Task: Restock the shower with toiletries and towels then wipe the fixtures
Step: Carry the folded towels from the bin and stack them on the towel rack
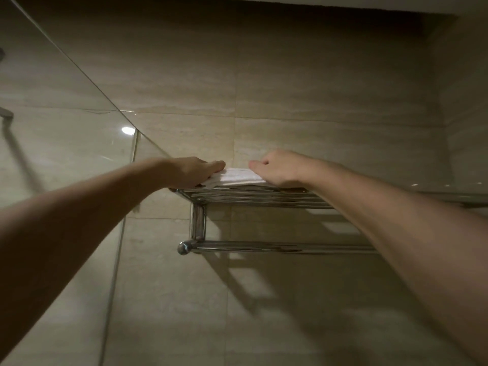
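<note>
A folded white towel (235, 178) is being set on the shelf of a chrome rack (253, 198) fixed to the tiled wall (317, 88), near the rack's left end, close beside the glass panel (66, 101). The left hand (194, 171) is laid flat on the towel's left end with fingers straight, pressing rather than gripping. The right hand (277, 167) is rested on the right end with the thumb pointed inward, but its fingers are hidden behind the knuckles, so whether they are pressed flat or curled over the far edge cannot be told. The step is judged to be the seating and squaring of the towel. It would be done well if the stack were pushed evenly by both hands until its back edge is met by the wall, the front fold kept parallel to the shelf rails, and the top smoothed outward before the hands are lifted straight off (a dragged palm could skew the folds). As for what is held: only this one towel is seen on the shelf, whose right part is covered by the forearm, and a lower bar (264, 247) is hung beneath
</note>
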`<state>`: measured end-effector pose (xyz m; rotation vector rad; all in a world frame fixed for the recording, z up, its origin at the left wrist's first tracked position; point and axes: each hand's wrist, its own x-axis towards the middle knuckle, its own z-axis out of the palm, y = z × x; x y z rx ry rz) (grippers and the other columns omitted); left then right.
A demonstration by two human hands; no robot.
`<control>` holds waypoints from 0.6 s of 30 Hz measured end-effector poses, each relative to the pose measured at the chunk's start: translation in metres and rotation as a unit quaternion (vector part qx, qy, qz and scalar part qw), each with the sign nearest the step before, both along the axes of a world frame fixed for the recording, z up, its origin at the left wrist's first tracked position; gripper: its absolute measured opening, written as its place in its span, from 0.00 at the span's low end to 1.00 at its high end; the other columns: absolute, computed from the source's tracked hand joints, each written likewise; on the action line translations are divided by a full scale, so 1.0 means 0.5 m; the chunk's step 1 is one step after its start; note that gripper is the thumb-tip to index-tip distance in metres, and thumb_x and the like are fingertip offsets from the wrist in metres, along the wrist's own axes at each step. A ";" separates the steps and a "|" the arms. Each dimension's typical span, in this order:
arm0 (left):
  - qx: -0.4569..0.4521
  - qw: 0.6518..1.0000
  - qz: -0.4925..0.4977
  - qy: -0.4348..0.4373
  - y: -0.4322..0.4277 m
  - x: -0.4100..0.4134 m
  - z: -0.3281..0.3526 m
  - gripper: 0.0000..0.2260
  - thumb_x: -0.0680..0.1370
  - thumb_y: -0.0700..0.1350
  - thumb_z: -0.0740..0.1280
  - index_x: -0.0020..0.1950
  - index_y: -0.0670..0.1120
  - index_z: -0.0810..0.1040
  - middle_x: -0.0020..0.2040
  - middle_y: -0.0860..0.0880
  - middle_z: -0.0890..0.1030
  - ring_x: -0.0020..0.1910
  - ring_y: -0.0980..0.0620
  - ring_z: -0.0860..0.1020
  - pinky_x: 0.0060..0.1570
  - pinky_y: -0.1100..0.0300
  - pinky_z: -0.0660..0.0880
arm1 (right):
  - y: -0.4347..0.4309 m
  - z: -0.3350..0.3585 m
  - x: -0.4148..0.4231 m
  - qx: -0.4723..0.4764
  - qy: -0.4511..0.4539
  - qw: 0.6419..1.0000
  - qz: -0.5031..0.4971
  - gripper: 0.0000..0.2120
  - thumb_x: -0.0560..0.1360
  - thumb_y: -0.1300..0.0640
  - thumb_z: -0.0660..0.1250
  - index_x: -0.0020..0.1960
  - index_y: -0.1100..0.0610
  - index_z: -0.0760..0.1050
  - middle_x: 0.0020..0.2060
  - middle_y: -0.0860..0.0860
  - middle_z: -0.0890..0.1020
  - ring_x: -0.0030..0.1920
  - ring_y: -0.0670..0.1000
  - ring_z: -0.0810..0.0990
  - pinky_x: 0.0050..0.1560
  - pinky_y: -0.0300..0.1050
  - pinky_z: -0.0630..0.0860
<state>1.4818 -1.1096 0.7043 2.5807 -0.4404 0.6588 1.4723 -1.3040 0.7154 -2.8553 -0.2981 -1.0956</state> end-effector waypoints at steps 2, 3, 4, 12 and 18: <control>-0.010 0.994 0.004 -0.108 -0.004 -0.008 -0.005 0.18 0.83 0.57 0.58 0.59 0.47 0.80 0.43 0.48 0.80 0.41 0.51 0.77 0.39 0.58 0.72 | 0.003 -0.002 -0.012 -0.013 0.020 1.000 -0.002 0.23 0.83 0.38 0.49 0.35 0.50 0.59 0.63 0.59 0.78 0.50 0.53 0.72 0.62 0.51 0.73; -0.025 0.987 0.001 -0.158 -0.005 -0.012 -0.006 0.15 0.82 0.55 0.62 0.58 0.47 0.82 0.40 0.51 0.79 0.39 0.54 0.77 0.35 0.61 0.70 | 0.004 -0.003 -0.016 -0.017 0.033 0.999 -0.002 0.23 0.84 0.38 0.48 0.36 0.51 0.60 0.64 0.60 0.77 0.51 0.53 0.71 0.63 0.51 0.72; -0.041 0.980 0.001 -0.195 -0.007 -0.017 -0.009 0.13 0.82 0.53 0.65 0.58 0.46 0.83 0.38 0.54 0.78 0.37 0.55 0.77 0.32 0.63 0.69 | 0.003 -0.007 -0.023 -0.019 0.046 0.999 -0.003 0.24 0.84 0.38 0.48 0.37 0.52 0.64 0.63 0.61 0.76 0.53 0.53 0.71 0.62 0.50 0.71; 0.031 0.979 0.033 -0.197 -0.032 -0.103 -0.089 0.20 0.83 0.58 0.58 0.71 0.50 0.74 0.62 0.46 0.82 0.52 0.50 0.80 0.47 0.57 0.78 | -0.028 -0.046 -0.085 -0.058 0.035 0.998 0.010 0.23 0.82 0.41 0.56 0.65 0.56 0.75 0.57 0.57 0.81 0.55 0.58 0.79 0.50 0.47 0.74; 0.106 0.967 0.073 -0.219 -0.039 -0.155 -0.135 0.25 0.81 0.61 0.59 0.77 0.55 0.65 0.72 0.47 0.72 0.66 0.46 0.75 0.61 0.49 0.75 | -0.064 -0.073 -0.164 -0.099 0.059 0.993 0.005 0.24 0.80 0.42 0.63 0.70 0.56 0.71 0.65 0.55 0.78 0.63 0.58 0.77 0.62 0.51 0.75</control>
